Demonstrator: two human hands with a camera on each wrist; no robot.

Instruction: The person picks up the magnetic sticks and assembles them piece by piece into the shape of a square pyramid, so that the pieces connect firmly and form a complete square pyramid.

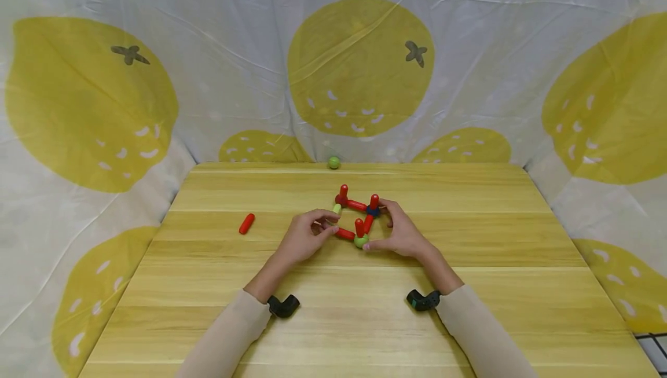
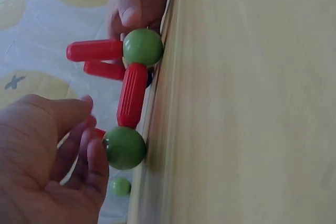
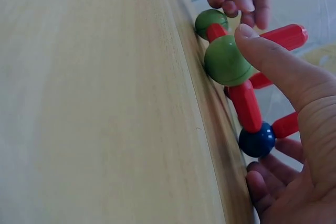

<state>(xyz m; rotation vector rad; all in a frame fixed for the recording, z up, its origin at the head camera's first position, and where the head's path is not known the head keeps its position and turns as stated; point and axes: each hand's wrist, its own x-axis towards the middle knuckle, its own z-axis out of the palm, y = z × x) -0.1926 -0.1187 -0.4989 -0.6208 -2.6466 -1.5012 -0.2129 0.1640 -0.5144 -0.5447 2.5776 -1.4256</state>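
A square frame of balls and red rods lies on the table. Its corners are a near green ball (image 1: 361, 242), a blue ball (image 1: 372, 212), a dark red ball (image 1: 341, 199) and a left green ball (image 2: 125, 148). Red rods stand upright on the first three; a yellow-green rod (image 1: 337, 209) forms the left side. My right hand (image 1: 403, 236) grips the frame's right side, thumb on the near green ball, fingers behind the blue one. Beside the left green ball, my left hand (image 1: 304, 236) has loosely bent fingers; nothing clearly shows between them. That hand hides this corner in the head view.
One loose red rod (image 1: 247, 224) lies left of the left hand. Another green ball (image 1: 334, 162) sits at the table's back edge, against a lemon-patterned cloth (image 1: 359, 65). Black wrist devices (image 1: 283, 307) are worn on both forearms above the wooden table (image 1: 354, 331).
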